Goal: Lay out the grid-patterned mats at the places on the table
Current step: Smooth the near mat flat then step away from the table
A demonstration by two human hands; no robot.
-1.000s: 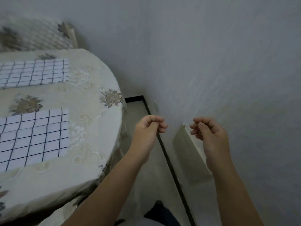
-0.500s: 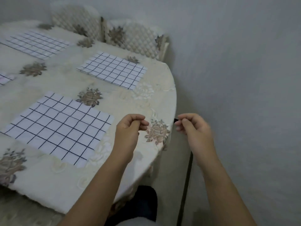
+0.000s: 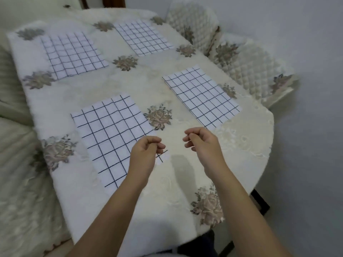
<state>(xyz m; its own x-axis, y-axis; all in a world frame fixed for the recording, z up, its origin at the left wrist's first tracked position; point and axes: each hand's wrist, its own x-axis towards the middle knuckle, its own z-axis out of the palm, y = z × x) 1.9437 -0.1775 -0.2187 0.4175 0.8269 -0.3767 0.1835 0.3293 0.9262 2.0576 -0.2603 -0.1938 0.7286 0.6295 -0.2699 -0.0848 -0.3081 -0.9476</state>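
Observation:
Several white mats with a dark grid lie flat on the cream flowered tablecloth (image 3: 174, 182). The nearest mat (image 3: 111, 130) is in front of me. Another mat (image 3: 202, 97) lies to the right, one (image 3: 74, 54) at the far left and one (image 3: 143, 37) at the far side. My left hand (image 3: 146, 153) hovers over the nearest mat's right corner with curled fingers, thumb against the fingertips, holding nothing. My right hand (image 3: 201, 143) is raised beside it over bare cloth, curled the same way and also holding nothing.
Two quilted cream chairs (image 3: 254, 69) (image 3: 191, 17) stand against the table's far right edge. Cream upholstery (image 3: 18, 182) fills the left side. A grey wall (image 3: 315, 127) runs close along the right, with a narrow gap to the rounded table edge.
My view has swung left from the wall and floor to the table, bringing all the mats into sight. Both hands keep the same curled pose and now hang over the table.

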